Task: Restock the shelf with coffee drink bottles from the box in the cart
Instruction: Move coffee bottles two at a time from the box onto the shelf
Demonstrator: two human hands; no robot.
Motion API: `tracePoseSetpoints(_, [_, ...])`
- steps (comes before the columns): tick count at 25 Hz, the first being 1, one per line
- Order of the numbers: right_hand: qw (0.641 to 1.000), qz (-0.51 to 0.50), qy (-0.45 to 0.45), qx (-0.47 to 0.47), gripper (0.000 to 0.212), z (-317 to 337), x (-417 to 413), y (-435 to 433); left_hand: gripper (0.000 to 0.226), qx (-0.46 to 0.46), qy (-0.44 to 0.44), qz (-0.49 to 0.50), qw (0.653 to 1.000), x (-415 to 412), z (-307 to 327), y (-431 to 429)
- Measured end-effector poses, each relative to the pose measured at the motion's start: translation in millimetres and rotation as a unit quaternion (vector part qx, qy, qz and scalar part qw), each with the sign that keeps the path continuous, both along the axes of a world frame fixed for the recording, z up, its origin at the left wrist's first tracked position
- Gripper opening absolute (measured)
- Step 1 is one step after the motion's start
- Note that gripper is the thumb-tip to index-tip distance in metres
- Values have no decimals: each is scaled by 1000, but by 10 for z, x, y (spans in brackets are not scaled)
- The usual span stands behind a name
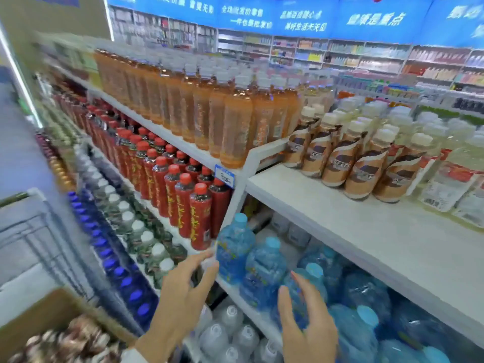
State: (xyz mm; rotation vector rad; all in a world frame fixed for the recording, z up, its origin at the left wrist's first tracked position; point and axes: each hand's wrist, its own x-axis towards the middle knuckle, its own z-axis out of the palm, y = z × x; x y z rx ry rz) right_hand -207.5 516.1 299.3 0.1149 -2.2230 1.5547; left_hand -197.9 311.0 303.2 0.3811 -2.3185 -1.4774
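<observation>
- Filling the right half of the frame, the white shelf (366, 231) shows me a bare stretch of board in front of its stock.
- Orange tea bottles (235, 121) crowd the higher board at upper centre, and red-capped bottles (183, 195) pack the board below, centre left.
- Blue water jugs (262, 268) fill the level under the shelf, at lower right.
- I see the coffee drink bottles (340, 158) standing upright in a row at the back of the shelf, centre right.
- The box (39, 318) sits at lower left against the wire side of the cart (39, 244), with blurred brown and cream bottle tops (78, 339) inside.
- The left hand (180, 292), bottom centre, has its fingers spread and released, grasping nothing.
- The right hand (306, 323), just right of it, hangs before the jugs with its fingers loose and empty. I cannot tell whether they touch a jug.
</observation>
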Motion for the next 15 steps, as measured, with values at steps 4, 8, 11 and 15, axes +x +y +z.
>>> tracePoseSetpoints(4, [989,81,-116,47,37,-647,158,-470,21,20,-101,97,990,790,-673,-498])
tracePoseSetpoints(8, [953,184,-216,101,33,-1027,367,-1056,22,80,-167,213,959,1572,-1250,-972])
tracePoseSetpoints(11, [887,286,-329,155,24,-1346,493,-1470,19,123,-206,282,929,1961,-1555,-1245])
tracePoseSetpoints(15, [824,323,-404,230,26,-1800,558,-1890,17,189,-239,336,891,2160,-1910,-1567])
